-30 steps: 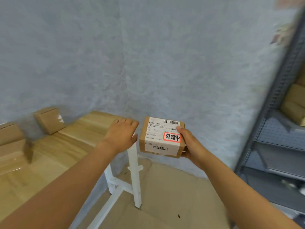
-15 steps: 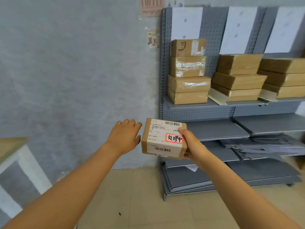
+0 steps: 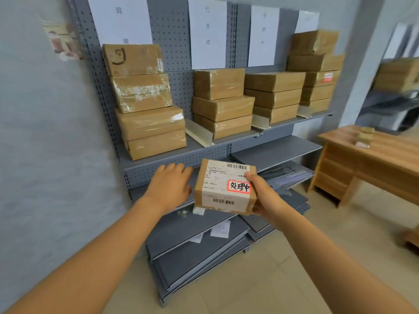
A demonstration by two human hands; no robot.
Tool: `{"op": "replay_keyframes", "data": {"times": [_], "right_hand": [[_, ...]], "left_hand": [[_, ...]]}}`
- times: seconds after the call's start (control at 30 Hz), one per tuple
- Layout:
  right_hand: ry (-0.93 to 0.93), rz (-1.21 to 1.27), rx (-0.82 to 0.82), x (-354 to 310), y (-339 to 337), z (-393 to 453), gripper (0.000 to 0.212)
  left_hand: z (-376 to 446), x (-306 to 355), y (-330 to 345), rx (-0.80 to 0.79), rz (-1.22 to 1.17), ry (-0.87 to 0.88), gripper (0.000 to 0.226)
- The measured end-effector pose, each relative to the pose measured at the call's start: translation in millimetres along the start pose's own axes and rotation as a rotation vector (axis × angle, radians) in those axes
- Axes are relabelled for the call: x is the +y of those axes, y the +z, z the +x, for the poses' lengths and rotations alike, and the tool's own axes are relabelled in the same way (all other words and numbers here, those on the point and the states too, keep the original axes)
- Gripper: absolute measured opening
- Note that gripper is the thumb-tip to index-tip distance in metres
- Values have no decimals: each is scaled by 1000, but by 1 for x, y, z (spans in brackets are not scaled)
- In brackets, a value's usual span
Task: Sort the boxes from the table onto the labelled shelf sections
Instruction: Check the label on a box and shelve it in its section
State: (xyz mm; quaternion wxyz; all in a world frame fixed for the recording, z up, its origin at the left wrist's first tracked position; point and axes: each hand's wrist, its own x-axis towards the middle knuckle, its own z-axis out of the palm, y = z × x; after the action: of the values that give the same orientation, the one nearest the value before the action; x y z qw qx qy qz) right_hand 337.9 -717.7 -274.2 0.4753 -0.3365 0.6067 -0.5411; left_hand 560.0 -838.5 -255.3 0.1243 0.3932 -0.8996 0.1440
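I hold a small cardboard box with a white shipping label and a red-framed handwritten sticker in front of me. My right hand grips its right side, thumb on the label. My left hand hovers open just left of the box, apparently not touching it. Behind stands the grey shelf. Its upper board carries stacks of brown boxes in sections under white paper labels: a left stack, a second stack, a third and a right one.
Loose grey shelf boards with paper slips lie stacked at the shelf's foot on the tiled floor. A wooden desk with small items stands at the right. A grey wall runs along the left.
The view has swung right from the table to face the shelf and come closer to it. Both hands keep the same pose, the box still in my right hand.
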Motion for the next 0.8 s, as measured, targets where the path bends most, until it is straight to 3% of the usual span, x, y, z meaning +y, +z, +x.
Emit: {"op": "replay_keyframes", "data": {"times": [0.33, 0.8], "right_hand": [[-14, 56, 168, -33, -156, 79, 45], [-179, -19, -46, -170, -334, 222, 37]], "left_hand": [[174, 106, 24, 64, -17, 157, 39], [375, 203, -15, 191, 128, -55, 42]]}}
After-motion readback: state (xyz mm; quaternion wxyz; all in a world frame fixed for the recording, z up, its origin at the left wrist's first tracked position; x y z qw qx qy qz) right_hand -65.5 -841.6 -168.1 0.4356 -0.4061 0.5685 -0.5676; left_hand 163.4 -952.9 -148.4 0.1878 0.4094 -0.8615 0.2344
